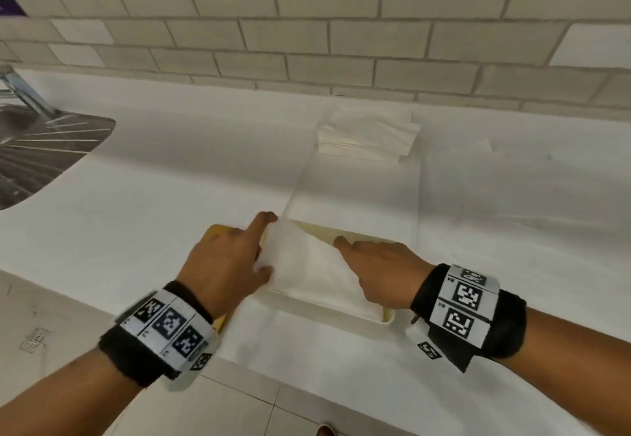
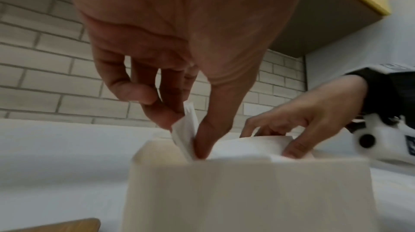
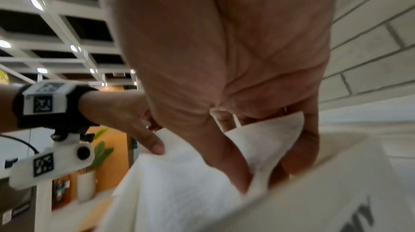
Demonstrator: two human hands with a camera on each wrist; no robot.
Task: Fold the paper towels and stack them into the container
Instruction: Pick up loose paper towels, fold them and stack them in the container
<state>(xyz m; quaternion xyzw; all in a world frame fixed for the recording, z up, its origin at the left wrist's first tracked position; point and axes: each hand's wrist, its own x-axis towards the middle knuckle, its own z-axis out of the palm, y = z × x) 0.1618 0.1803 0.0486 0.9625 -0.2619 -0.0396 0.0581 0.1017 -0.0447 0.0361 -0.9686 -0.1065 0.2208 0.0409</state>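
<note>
Towel (image 1: 309,264), pinched by both hands, slants across container (image 1: 382,318).

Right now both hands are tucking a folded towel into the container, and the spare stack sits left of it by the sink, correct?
Not quite: the head view shows the spare stack beyond the container, near the tiled wall, not left by the sink. The rest holds.

The head view is evenly and softly lit, with a paler band of light across the white worktop (image 1: 170,176) and only faint shadows. Its tile lines bow toward the edges — wide-angle distortion. Both wrist views are softer: motion blur smears the hands (image 2: 179,40) and nearest surfaces, while ceiling lamps (image 3: 37,3) flare as small bright spots.
</note>
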